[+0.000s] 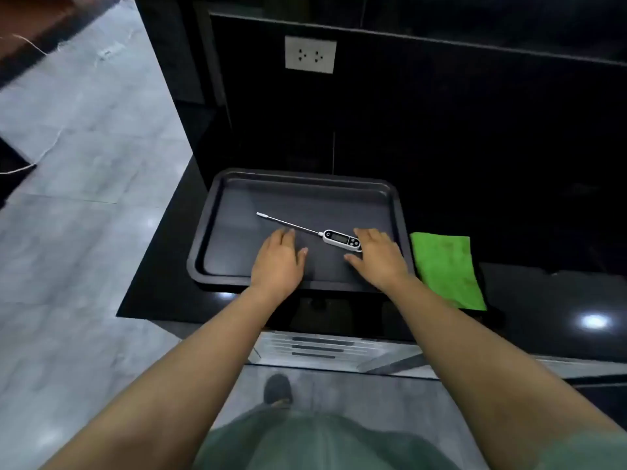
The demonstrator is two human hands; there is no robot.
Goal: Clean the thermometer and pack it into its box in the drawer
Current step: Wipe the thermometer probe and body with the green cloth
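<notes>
A white digital probe thermometer (339,237) lies in a dark baking tray (210,228) on the black counter, its thin metal probe pointing left and away. My left hand (278,262) hovers flat over the tray, fingers near the middle of the probe, holding nothing. My right hand (378,257) is spread over the tray's right side, fingertips at the thermometer's white head; whether they touch it I cannot tell. A folded green cloth (448,269) lies on the counter just right of the tray. No box is in view.
A closed drawer front (319,347) with dark slots sits below the counter edge. A white wall socket (310,54) is on the black back panel. Grey tiled floor (84,232) lies to the left; my shoe (278,390) shows below.
</notes>
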